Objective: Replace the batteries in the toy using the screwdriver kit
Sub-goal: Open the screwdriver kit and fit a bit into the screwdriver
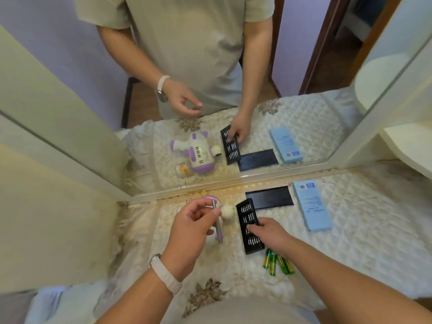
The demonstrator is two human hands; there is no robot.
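Bits (247,210) in black tray (241,224) under right hand (268,232), grip unclear; left hand (189,232) tight round screwdriver handle (219,232).

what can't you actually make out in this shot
Head view only:
toy: mostly hidden behind the left hand; battery door not visible.
screwdriver handle: too small to tell if a bit is fitted.
bit tray: tip types too small; the right hand covers some, so whether it pinches one is unclear.
blue box: print blurred.
batteries: labels blurred.
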